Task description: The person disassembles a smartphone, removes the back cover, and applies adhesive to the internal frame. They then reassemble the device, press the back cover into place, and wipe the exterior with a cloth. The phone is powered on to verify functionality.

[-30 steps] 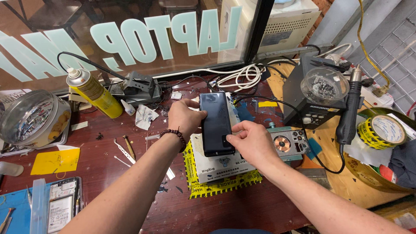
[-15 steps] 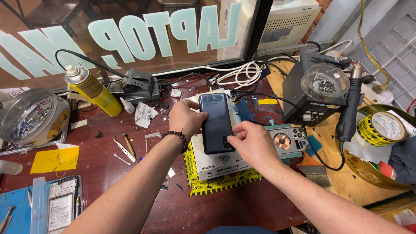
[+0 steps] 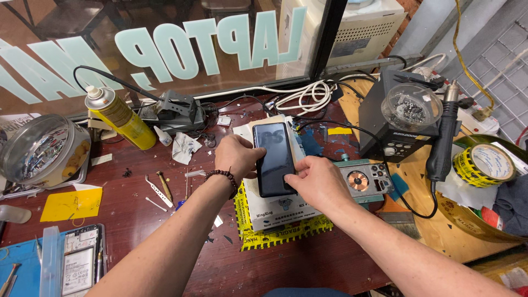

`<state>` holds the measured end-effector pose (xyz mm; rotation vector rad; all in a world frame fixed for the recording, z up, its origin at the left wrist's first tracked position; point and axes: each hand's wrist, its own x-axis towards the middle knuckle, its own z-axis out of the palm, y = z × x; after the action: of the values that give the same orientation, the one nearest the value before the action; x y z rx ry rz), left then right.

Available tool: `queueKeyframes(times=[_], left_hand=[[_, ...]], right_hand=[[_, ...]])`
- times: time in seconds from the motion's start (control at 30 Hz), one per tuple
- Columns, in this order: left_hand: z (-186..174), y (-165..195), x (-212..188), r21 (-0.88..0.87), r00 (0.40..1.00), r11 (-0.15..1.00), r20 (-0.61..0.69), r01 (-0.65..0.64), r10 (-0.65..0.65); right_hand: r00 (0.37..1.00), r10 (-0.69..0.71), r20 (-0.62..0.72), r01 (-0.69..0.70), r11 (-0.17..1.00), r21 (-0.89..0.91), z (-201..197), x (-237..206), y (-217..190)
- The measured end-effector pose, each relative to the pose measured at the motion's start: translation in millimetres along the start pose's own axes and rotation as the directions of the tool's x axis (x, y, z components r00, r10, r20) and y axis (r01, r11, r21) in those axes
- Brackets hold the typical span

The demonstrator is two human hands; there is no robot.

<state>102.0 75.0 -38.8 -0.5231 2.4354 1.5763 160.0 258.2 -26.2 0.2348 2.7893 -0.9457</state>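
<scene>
A dark, glossy smartphone [image 3: 273, 159] lies face up on a flat white box [image 3: 278, 206], which sits on a yellow ribbed mat [image 3: 280, 232] in the middle of the reddish-brown tabletop [image 3: 165, 231]. The left hand [image 3: 237, 157], with a dark bead bracelet [image 3: 223, 177] at the wrist, has its grip closed on the phone's left edge. The right hand [image 3: 316, 181] presses on the phone's lower right corner, fingers together against the glass; whether they curl under the edge is hard to tell.

Clutter crowds both sides. To the left stand a yellow spray can [image 3: 118, 116] and a round clear tub [image 3: 38, 151], with metal tweezers [image 3: 157, 191], a crumpled tissue [image 3: 184, 147] and a yellow sticky sheet [image 3: 71, 203] lying near. A disassembled phone [image 3: 77, 264] rests on a blue mat at the lower left. To the right, just beside the right hand, lies a grey phone frame with a copper coil [image 3: 360, 180]; behind it stands a black boxy station [image 3: 393, 124] topped by a clear dish of small metal parts [image 3: 411, 107], and a black hot-air handle [image 3: 444, 143] hangs beside it. A roll of yellow tape [image 3: 484, 164] sits farther right. White and black cables [image 3: 308, 94] trail along the window behind.
</scene>
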Motion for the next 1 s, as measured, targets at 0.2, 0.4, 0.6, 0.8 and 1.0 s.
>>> queueKeyframes(times=[0.2,0.4,0.6,0.8,1.0], left_hand=[[-0.9,-3.8,13.2,-0.122,0.979,0.980,0.143,0.160,-0.142],[-2.2,-11.2,17.3,-0.261,0.941,0.932,0.291,0.251,-0.172],[-6.3,-15.4,26.3,-0.418,0.908,0.856,0.399,0.306,-0.130],[-21.7,-3.1,22.4,-0.603,0.869,0.722,0.495,0.341,0.003],[-36.8,32.7,-11.7,-0.839,0.865,0.473,0.427,0.270,0.264]], right_hand=[[0.999,0.013,0.048,-0.012,0.999,-0.036,0.9,0.0,-3.1],[0.998,-0.055,0.028,0.056,0.998,-0.041,1.5,2.1,2.1],[0.985,0.072,0.155,-0.099,0.980,0.173,-7.5,9.2,-0.2],[0.998,0.045,0.052,-0.062,0.921,0.385,-32.7,21.3,-17.4],[0.964,-0.241,0.113,-0.026,0.337,0.941,-64.6,26.5,-36.5]])
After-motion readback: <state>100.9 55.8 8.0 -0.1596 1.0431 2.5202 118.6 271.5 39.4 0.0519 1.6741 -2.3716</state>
